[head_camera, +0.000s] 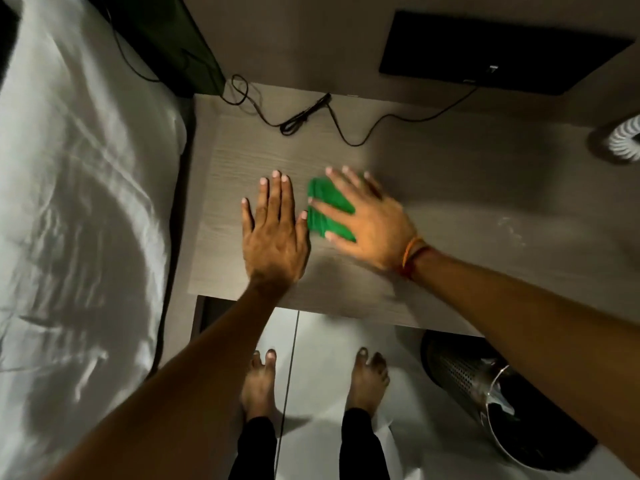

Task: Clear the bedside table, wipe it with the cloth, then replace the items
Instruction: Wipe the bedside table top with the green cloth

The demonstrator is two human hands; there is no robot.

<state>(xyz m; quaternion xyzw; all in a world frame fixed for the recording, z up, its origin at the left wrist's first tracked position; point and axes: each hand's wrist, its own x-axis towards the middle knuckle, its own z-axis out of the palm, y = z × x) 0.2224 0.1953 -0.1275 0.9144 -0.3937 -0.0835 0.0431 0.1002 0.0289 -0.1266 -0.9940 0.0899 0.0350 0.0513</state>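
Both forearms are bare, no sleeves. An orange and red thread band (414,256) circles the right wrist. Feet (259,382) at 6 o'clock are bare, below black trouser legs (254,448).

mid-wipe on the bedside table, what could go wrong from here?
1. The black cable lies loose at the table's back edge; if the right hand sweeps the green cloth that way, it may snag it.
2. The white coiled cord at the far right could get knocked.
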